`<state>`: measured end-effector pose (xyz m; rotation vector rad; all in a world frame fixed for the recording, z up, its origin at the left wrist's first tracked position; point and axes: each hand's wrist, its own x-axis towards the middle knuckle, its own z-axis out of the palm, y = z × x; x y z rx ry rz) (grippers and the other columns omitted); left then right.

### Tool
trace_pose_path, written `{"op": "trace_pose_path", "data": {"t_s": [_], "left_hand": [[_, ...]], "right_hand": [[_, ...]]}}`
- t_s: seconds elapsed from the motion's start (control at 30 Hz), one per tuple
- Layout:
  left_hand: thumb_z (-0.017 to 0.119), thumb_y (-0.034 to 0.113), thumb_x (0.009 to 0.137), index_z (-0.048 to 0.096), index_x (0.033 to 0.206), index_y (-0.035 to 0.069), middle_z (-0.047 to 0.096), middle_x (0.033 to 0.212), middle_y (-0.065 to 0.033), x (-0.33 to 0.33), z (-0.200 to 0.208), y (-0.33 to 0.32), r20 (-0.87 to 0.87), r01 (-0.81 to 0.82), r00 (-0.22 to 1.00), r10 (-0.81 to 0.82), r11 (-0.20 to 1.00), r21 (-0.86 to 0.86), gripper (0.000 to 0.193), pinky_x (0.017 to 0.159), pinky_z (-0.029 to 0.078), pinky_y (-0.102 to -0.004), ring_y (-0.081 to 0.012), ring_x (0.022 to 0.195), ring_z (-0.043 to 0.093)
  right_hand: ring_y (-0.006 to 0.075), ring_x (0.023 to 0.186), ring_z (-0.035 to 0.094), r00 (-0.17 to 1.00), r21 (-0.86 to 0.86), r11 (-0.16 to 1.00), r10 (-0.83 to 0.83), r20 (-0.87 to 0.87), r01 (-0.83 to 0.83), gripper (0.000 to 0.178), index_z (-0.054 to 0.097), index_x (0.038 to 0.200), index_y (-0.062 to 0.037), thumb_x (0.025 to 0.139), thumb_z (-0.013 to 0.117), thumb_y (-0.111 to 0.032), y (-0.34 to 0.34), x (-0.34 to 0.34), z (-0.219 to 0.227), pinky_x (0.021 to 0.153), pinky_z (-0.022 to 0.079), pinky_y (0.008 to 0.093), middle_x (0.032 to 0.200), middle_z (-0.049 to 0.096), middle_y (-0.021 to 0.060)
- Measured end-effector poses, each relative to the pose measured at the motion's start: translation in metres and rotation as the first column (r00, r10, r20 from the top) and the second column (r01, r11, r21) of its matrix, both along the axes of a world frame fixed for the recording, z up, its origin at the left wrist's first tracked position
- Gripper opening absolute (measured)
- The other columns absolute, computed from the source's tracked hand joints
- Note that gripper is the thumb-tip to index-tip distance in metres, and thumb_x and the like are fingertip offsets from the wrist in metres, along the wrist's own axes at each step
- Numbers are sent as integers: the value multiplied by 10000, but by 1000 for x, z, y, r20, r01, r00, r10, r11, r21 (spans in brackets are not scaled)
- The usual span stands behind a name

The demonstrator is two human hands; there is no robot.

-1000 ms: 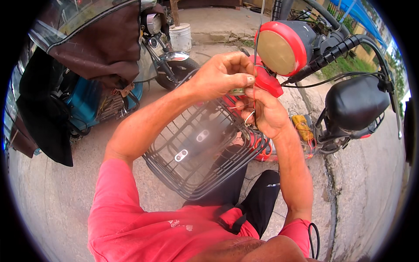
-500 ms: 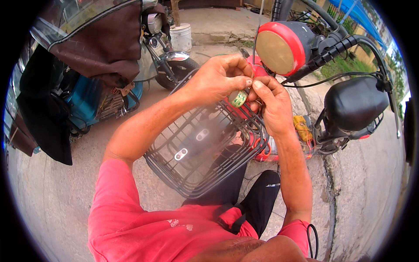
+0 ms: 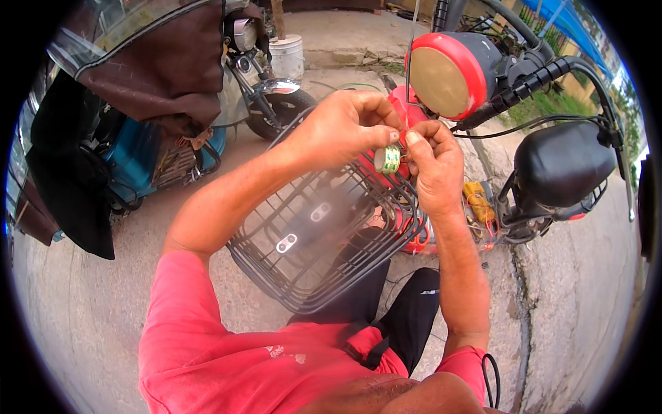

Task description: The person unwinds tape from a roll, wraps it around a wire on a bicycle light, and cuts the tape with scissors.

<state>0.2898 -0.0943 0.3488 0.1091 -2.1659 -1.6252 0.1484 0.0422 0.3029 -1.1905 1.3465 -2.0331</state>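
Note:
Both my hands are raised close together above a black wire basket [image 3: 296, 300]. My left hand [image 3: 345, 131] is closed, with thumb and forefinger pinched at something too small to make out. Facing it, my right hand [image 3: 436, 162] pinches a thin reddish wire [image 3: 406, 123] between thumb and fingers. A small roll of tape [image 3: 388, 159], pale with green markings, hangs between the hands, below my left thumb and against the right fingers. Which hand carries the roll, I cannot tell. Just beyond is a red and black scooter headlight [image 3: 445, 76].
A black scooter mirror [image 3: 564, 162] juts out at right, with black cables nearby. A yellow pouch-like thing [image 3: 476, 200] and orange-handled scissors [image 3: 418, 241] lie on the scooter's red floor. Another vehicle with a brown cover [image 3: 158, 76] stands at left, near a white bucket [image 3: 286, 56].
The tape roll has shifted slightly right and turned. My right fingertips have moved a little away from the left ones, showing the thin wire between them. My left hand has hardly moved.

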Motion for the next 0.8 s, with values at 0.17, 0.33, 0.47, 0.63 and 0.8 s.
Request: {"op": "trace_pose_path", "data": {"t_s": [0.17, 0.33, 0.47, 0.63, 0.8], "left_hand": [[724, 131, 899, 690, 1042, -13, 716, 948, -36, 3, 0, 1, 12, -34, 999, 35, 998, -45, 206, 814, 524, -276, -92, 891, 655], [732, 148, 894, 698, 1029, -2, 715, 936, -22, 2, 0, -2, 2, -36, 999, 36, 996, -79, 205, 780, 520, -261, -79, 876, 645], [720, 185, 902, 704, 1034, 5, 715, 930, -15, 5, 7, 1, 33, -29, 999, 30, 999, -42, 224, 759, 521, -259, -80, 858, 643], [694, 210, 916, 703, 1036, -4, 715, 915, -29, 5, 3, 6, -43, -12, 999, 11, 1000, -22, 246, 724, 519, -260, -85, 828, 649], [683, 196, 910, 678, 1028, -10, 711, 897, -57, 5, 7, 13, -26, -24, 999, 25, 999, 29, 238, 718, 520, -258, -91, 812, 652]], "right_hand": [[80, 751, 598, 951, -98, 978, -204, -233, 186, 95, 615, 976, -7, 939, 671, -75, -7, 6, -7, 648, 491, 261, 831, 643, 17], [128, 699, 623, 793, -244, 907, -418, -442, 342, 99, 636, 949, -16, 893, 717, -28, -12, 14, -13, 611, 505, 300, 807, 649, 64], [206, 671, 642, 570, -445, 825, -563, -598, 348, 192, 647, 951, -21, 824, 792, -14, -17, 2, -19, 589, 507, 325, 793, 643, 92], [227, 683, 656, 548, -519, 812, -571, -611, 267, 270, 657, 964, -36, 769, 843, -27, -17, 1, -18, 598, 509, 331, 810, 651, 90], [209, 721, 660, 662, -464, 837, -525, -535, 289, 277, 665, 962, -43, 759, 852, -41, -18, 7, -24, 641, 516, 338, 837, 666, 75]]}}
